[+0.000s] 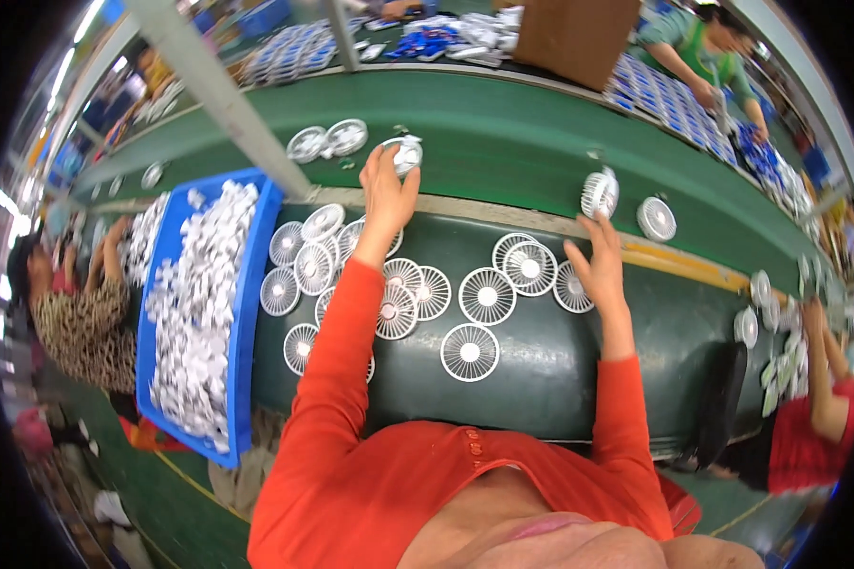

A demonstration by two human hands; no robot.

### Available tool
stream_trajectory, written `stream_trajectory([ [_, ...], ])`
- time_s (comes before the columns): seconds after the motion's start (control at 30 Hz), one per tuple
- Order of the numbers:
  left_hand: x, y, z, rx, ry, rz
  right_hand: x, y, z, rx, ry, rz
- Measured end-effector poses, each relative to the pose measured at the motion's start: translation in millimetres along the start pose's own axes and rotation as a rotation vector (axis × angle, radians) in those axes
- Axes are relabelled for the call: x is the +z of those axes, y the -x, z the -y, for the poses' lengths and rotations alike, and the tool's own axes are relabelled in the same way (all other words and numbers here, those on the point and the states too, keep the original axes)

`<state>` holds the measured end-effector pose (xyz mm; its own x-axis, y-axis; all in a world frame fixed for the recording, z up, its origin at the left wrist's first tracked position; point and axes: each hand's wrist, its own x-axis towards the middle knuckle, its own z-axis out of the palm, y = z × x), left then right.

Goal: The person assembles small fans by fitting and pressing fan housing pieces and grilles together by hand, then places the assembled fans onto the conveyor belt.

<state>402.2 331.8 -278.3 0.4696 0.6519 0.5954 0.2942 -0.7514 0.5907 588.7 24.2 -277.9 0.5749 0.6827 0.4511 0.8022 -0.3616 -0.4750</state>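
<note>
My left hand (387, 190) reaches over the green conveyor belt, its fingers closed around a round white fan head (409, 157). Farther right, my right hand (602, 254) has its thumb and fingers apart. Its fingertips are at the lower edge of another white fan head (600, 193), which stands tilted on the belt; whether they touch is hard to tell. Below my hands, several white spoked fan grilles (470, 353) lie on the dark green worktable (541, 379), some overlapping. My left sleeve covers part of the left group.
A blue bin (264, 247) full of small white parts stands left of the grilles. More fan heads (657, 219) ride the belt (503, 133). A metal post (223, 95) rises beside the bin. Co-workers sit at left, right and across, one in a green apron (707, 66).
</note>
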Motion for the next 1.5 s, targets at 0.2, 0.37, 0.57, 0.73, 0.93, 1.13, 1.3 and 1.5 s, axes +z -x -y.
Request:
stream_trajectory([
  [0.2, 19, -42, 70, -0.301, -0.340, 0.141, -3, 49, 8, -0.164, 0.096, 0.342],
  [0.37, 38, -47, 71, -0.378, -0.284, 0.309, -9, 47, 2, -0.110, -0.029, 0.339],
  [0.57, 45, -43, 39, -0.556, 0.169, 0.374, -3, 33, -20, 0.212, -0.667, 0.126],
  [0.73, 20, 6, -26, -0.636, 1.044, 0.474, 7, 4, 33, 0.272, -0.979, -0.022],
  [0.93, 9, 57, -84, -0.714, 1.391, 0.693, 13, -34, 88, 0.191, -0.824, -0.125],
  [1.13, 16, 70, -64, -0.722, 1.373, 0.552, 46, -39, 114, -0.195, -0.424, -0.292],
  [1.3, 22, 68, -88, -0.786, 1.498, 0.510, 46, -36, 105, -0.287, -0.279, -0.225],
  [1.5, 19, 70, -82, -0.871, 1.826, 0.353, 62, -16, 121, -0.329, -0.361, -0.050],
])
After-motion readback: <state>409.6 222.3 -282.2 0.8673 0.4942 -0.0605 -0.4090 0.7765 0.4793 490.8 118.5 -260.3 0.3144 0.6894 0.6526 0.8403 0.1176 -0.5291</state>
